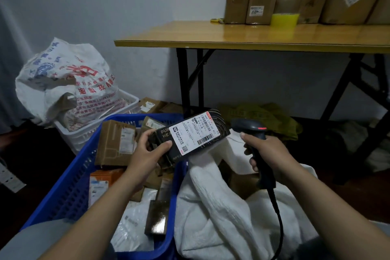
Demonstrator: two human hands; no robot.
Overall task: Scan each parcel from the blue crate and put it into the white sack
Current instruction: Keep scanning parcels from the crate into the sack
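Note:
My left hand (147,146) grips a black box parcel (219,126) with a white shipping label, held tilted above the gap between crate and sack. My right hand (268,150) grips a dark barcode scanner (249,125) by its handle, its red-lit head just right of the parcel's label. The blue crate (69,188) sits at lower left, holding several cardboard boxes and poly bags. The white sack (221,213) lies open at lower right, below both hands, with a brown parcel visible inside.
A printed white bag (63,78) sits in a white basket (88,131) behind the crate. A folding wooden table (253,38) at the right carries cardboard boxes (261,0) and yellow tape. Green cloth (263,116) lies under the table. The scanner cable (278,217) hangs down.

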